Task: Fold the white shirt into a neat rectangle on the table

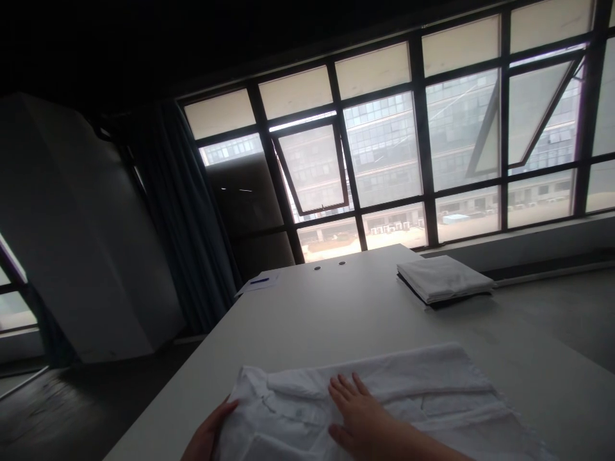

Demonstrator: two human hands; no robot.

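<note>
A white garment [298, 387] lies partly folded along the near edge of the table, with creases and seams on its upper side. At its left end my left hand [206, 435] grips the edge, the thumb on top and the other fingers out of sight. My right hand [360, 416] rests palm down on the middle of the cloth, fingers stretched out and slightly spread. The garment's nearest part runs out of the bottom of the view.
The white table [307, 320] extends toward the windows. On its right side sits a stack of folded white cloth [444, 278] with a dark layer beneath. Paper with a blue pen [260, 280] lies at the far left corner. A dark curtain [177, 211] hangs left.
</note>
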